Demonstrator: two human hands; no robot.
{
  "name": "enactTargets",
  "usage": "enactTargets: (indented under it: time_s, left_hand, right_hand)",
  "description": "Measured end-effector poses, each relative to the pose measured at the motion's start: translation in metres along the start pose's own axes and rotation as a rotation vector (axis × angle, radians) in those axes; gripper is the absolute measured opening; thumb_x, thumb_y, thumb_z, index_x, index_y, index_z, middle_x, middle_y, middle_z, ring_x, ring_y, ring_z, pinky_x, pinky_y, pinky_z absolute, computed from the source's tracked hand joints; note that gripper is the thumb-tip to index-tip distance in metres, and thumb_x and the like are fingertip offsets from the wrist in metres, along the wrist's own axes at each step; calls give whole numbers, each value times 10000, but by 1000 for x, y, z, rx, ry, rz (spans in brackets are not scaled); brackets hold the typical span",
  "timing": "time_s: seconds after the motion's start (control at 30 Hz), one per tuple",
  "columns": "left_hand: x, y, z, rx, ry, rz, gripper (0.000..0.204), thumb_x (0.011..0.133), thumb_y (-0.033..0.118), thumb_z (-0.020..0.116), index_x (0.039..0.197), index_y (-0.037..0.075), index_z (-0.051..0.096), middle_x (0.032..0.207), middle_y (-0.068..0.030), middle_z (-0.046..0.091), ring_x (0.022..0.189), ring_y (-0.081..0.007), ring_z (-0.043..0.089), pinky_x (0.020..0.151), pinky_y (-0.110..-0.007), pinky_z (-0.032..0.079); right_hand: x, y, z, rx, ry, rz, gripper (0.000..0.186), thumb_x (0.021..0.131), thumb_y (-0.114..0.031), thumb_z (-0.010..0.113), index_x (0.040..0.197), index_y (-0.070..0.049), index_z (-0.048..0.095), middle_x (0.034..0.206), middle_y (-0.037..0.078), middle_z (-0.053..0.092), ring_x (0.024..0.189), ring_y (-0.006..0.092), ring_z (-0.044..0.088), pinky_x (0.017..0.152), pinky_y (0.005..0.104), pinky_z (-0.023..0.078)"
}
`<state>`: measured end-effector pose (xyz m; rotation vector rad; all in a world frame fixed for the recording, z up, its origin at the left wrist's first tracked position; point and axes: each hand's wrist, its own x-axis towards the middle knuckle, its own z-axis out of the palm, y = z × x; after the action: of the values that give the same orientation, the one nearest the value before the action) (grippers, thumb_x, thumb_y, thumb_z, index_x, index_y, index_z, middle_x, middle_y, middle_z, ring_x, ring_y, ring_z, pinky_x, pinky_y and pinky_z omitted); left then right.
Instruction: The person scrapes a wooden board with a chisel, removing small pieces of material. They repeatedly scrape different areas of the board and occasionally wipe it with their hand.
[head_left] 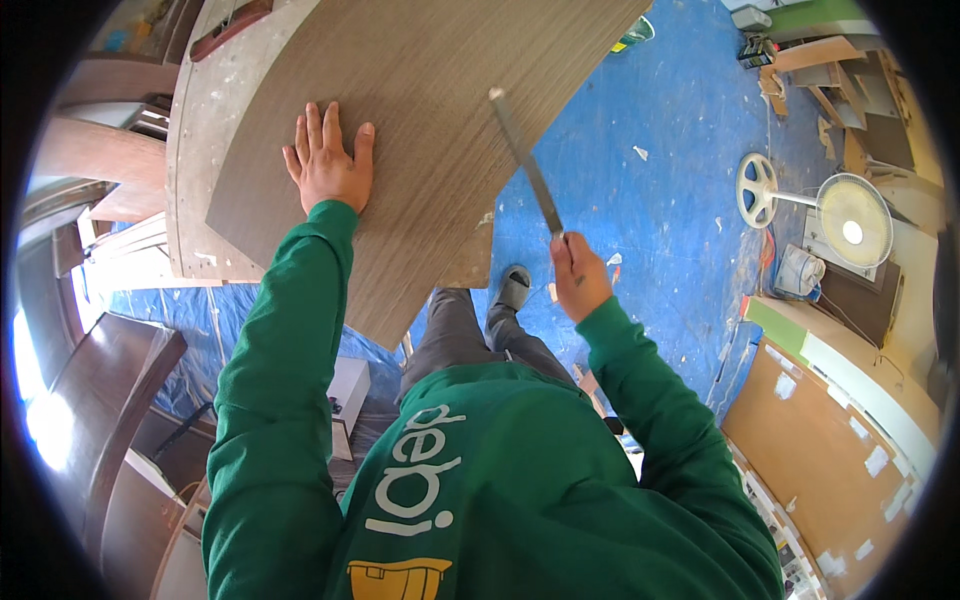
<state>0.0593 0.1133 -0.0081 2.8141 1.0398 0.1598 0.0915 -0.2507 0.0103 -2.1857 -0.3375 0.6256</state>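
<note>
My left hand (332, 165) lies flat with fingers spread on a large brown wood-grain panel (420, 190). The panel slants across a pale workbench (215, 130) and overhangs its right and near edges. Closed fingers of my right hand (580, 278) grip one end of a long, flat, grey metal file (530, 170). The file points up and to the left, its far end over the panel's right side. Whether it touches the panel edge I cannot tell.
Blue sheeting (670, 220) with scattered scraps covers the floor. A white fan (850, 222) stands at the right near wood offcuts (830, 75). A dark red tool (230, 28) rests on the bench's far left. Dark curved panels (120, 400) stand at the left.
</note>
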Motion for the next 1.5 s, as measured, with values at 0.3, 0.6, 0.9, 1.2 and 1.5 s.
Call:
enactTargets:
  time_s: [0.3, 0.6, 0.9, 1.2, 1.5]
  left_hand:
    - [1, -1, 4, -1, 7, 6, 725, 1035, 629, 396, 1598, 174, 368, 1710, -93, 227, 1587, -275, 167, 1287, -507, 68]
    - [1, -4, 6, 9, 13, 7, 731, 1033, 653, 370, 1603, 196, 361, 1709, -80, 231, 1588, -263, 160, 1290, -495, 66]
    - [1, -5, 7, 20, 9, 7, 722, 1034, 638, 390, 1601, 192, 363, 1707, -84, 237, 1588, -262, 160, 1290, -494, 70]
    - [1, -4, 6, 34, 9, 6, 719, 1033, 641, 390, 1601, 201, 365, 1708, -79, 236, 1587, -259, 169, 1289, -496, 84]
    - [1, -5, 8, 44, 20, 13, 723, 1033, 641, 393, 1604, 199, 358, 1708, -72, 238, 1588, -253, 165, 1289, -496, 80]
  right_hand:
    - [39, 2, 5, -21, 47, -44, 312, 1084, -331, 506, 980, -38, 532, 753, 219, 571, 692, 411, 581, 626, 485, 451]
    - [103, 30, -14, 64, 202, -12, 373, 1086, -383, 502, 969, -33, 555, 716, 205, 568, 665, 394, 584, 624, 478, 465]
    - [30, 9, -6, -49, -13, 69, 333, 1078, -339, 490, 973, -41, 595, 795, 248, 614, 758, 482, 618, 642, 519, 451]
    - [117, 28, -25, -22, 185, 18, 323, 1075, -347, 506, 981, -43, 563, 800, 266, 602, 736, 496, 587, 639, 511, 463]
    - [124, 45, -33, -107, 173, -29, 394, 1067, -420, 498, 971, -44, 560, 714, 187, 584, 644, 357, 594, 581, 469, 467]
